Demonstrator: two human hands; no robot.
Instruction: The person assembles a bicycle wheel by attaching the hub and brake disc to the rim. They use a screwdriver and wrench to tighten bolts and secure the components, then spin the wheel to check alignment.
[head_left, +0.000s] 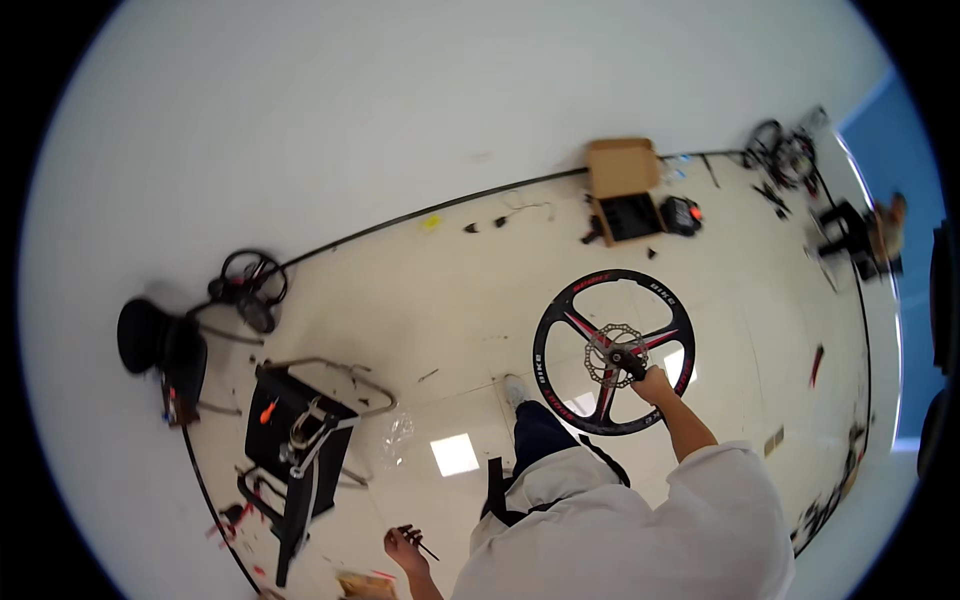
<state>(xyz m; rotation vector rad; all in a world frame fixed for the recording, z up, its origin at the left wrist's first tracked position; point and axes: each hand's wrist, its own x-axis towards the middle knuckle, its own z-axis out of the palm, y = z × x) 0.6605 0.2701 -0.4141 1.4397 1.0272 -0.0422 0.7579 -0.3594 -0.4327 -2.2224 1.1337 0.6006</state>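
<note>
My right hand (654, 385) is closed at the hub of a small black bicycle wheel (546, 330), which it holds up above the floor. The wheel has broad red-striped spokes, and a silver brake disc (604, 374) with holes sits around its hub. A short black part at the hub runs into my fingers; its far end is hidden by them. Low in the picture, away from the wheel, my left hand (404, 549) is closed around a thin dark rod-like tool (430, 552). Its exact kind is too small to make out.
A black chair (345, 435) with metal parts and an orange-handled tool on it stands at left, near another black chair (145, 335). An open cardboard box (622, 168) lies by the wall. Bicycle parts (793, 158) and a seated person (885, 230) are at far right.
</note>
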